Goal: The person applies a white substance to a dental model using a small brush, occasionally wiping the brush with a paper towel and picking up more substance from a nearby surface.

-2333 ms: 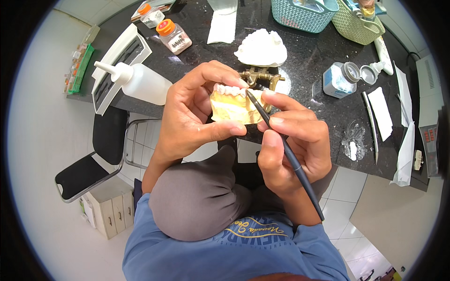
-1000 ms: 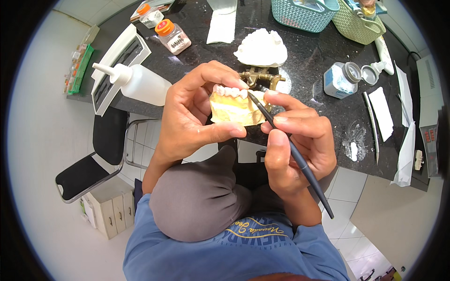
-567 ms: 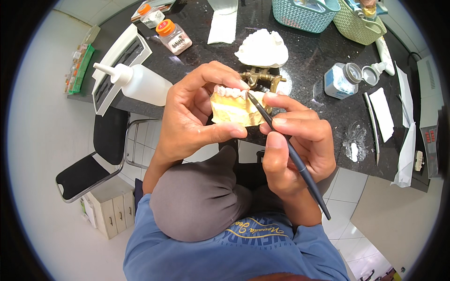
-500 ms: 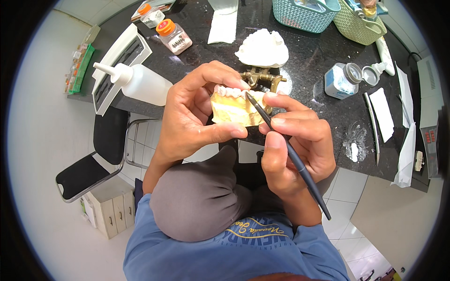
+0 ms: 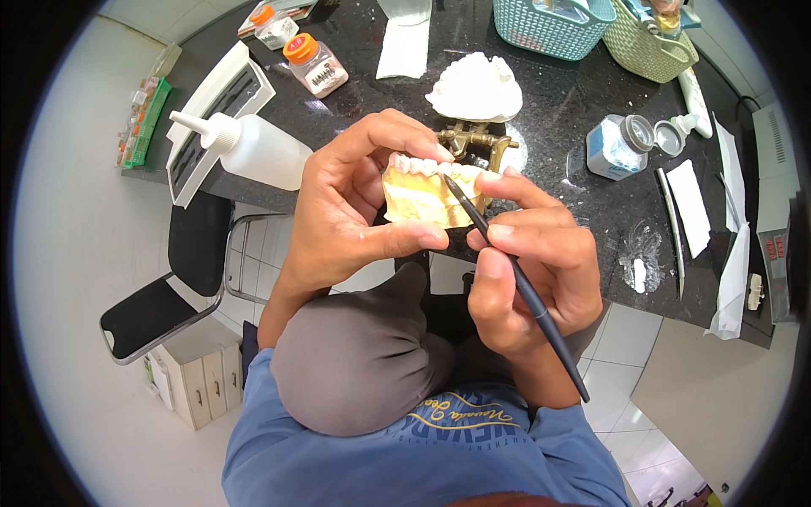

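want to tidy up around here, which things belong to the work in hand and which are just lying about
In use:
- yellow model with pale teeth, in the left hand
- slim black tool, in the right hand

Probably just lying about, untouched now:
- white squeeze bottle
- teal basket
- black chair

Can't tell: brass frame behind the model

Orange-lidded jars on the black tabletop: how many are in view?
2. The nearer jar is on the tabletop beyond the left hand; the farther jar is behind it, to its left. Others could be hidden.
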### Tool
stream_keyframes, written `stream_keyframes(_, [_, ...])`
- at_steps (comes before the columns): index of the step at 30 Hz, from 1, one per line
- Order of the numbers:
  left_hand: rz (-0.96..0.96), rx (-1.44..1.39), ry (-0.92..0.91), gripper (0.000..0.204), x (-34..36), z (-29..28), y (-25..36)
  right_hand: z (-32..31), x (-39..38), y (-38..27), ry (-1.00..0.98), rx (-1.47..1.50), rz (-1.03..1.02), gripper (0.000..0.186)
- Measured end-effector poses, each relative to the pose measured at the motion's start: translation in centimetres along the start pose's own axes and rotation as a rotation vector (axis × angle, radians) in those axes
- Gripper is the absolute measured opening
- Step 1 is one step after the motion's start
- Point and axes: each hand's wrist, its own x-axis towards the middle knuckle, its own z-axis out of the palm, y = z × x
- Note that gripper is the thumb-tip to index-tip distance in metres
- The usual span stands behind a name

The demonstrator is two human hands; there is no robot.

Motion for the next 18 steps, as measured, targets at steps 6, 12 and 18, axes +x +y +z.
stream_keyframes(6, [-0.004,0.003,0.003,0.051,0.3,0.3,-0.1,-1.2,-0.1,-0.5,-0.007,-0.037,-0.066,0.023])
stream_keyframes(12, [0.001,0.054,0.095,0.052,-0.2,0.5,-0.3,-9.5,1.6,-2.2,0.087,-0.223,-0.265,0.039])
stream_keyframes(18, [-0.021,0.077,0.108,0.050,-0.1,1.2,-0.6,-21.5,7.3,-3.0,-0.014,-1.120,0.261,0.026])
